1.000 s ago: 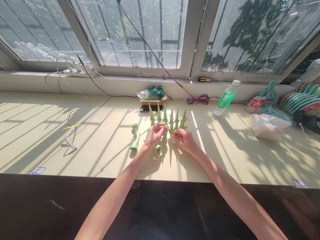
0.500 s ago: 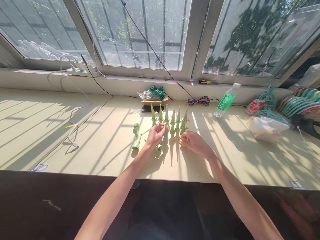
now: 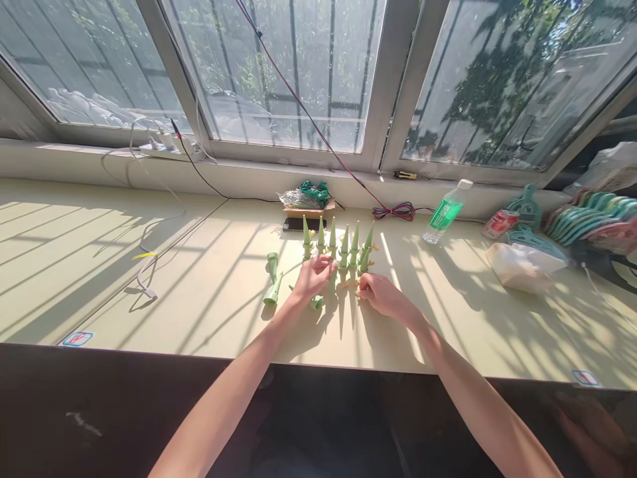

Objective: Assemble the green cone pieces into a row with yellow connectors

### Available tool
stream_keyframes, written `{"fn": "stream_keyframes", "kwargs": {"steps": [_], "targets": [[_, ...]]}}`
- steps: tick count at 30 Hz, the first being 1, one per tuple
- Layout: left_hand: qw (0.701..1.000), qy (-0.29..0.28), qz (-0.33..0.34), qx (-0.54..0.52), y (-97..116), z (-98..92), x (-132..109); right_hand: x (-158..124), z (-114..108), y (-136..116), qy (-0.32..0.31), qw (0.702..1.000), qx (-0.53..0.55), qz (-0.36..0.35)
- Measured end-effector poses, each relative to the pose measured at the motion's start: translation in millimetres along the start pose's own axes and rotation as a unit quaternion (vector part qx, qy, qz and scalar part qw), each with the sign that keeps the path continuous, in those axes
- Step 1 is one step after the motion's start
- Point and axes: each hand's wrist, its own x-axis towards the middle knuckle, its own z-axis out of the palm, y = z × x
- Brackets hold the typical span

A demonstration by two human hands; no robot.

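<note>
Near the middle of the sunlit tabletop (image 3: pixel 213 318), a cluster of green spikes (image 3: pixel 344 249) stands upright, close together and pointing toward the window, with small yellowish bits (image 3: pixel 375 248) showing around them. As far as the view allows a judgement, most of the green pieces are already set up, while a few are left lying loose: a pair of fallen cones (image 3: pixel 272 291) to the left of the cluster, and a tipped cone (image 3: pixel 317 303) beside the left forearm. Whether the standing ones are finished is not clear at this size. The left hand (image 3: pixel 311 277) is at the near side of the cluster, fingers curled against the spikes; whether its grip grasps one or merely rests there is impossible to make out. The right hand (image 3: pixel 381 293) is low at the cluster's right front corner, its fingertips drawn together by the yellowish bits, and anything within that grip is hidden. Behind the spikes lie a dark phone (image 3: pixel 293 224) and a cardboard box (image 3: pixel 311 213) with crumpled wrapping and something green on top. Farther right are a coiled cable (image 3: pixel 401 211), a green-labelled bottle (image 3: pixel 444 216), a red can (image 3: pixel 500 224), a pale paper packet (image 3: pixel 525 267) and stacked hangers (image 3: pixel 584 219). A power strip (image 3: pixel 172 151) sits on the ledge below large windows (image 3: pixel 293 73), whose bars throw striped shadows over the pale surface.
</note>
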Motion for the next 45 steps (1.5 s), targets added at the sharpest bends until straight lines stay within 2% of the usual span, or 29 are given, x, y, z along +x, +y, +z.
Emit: {"fn": "stream_keyframes", "kwargs": {"steps": [11,19,24,29,32,37,45], "targets": [[1.000,0.004,-0.008,-0.014,-1,0.7,-1,2,2,-7,-0.024,0.999,-0.043,0.005],[0.999,0.013,-0.025,-0.021,3,0.4,-1,0,-1,-16,-0.046,0.998,-0.035,0.011],[0.998,0.012,-0.039,-0.039,4,0.9,-1,8,-3,-17,0.008,0.999,0.003,-0.032],[0.997,0.001,-0.050,-0.056,6,-1.4,-3,23,4,-18,0.122,0.981,0.076,-0.129],[0.996,0.001,-0.054,-0.067,6,-2.6,-4,24,15,-18,0.179,0.964,0.140,-0.134],[0.994,-0.011,-0.068,-0.085,5,-2.7,-4,20,27,-15,0.195,0.949,0.208,-0.135],[0.992,-0.034,-0.085,-0.092,12,-3.2,-5,19,26,-18,0.202,0.934,0.262,-0.131]]}}
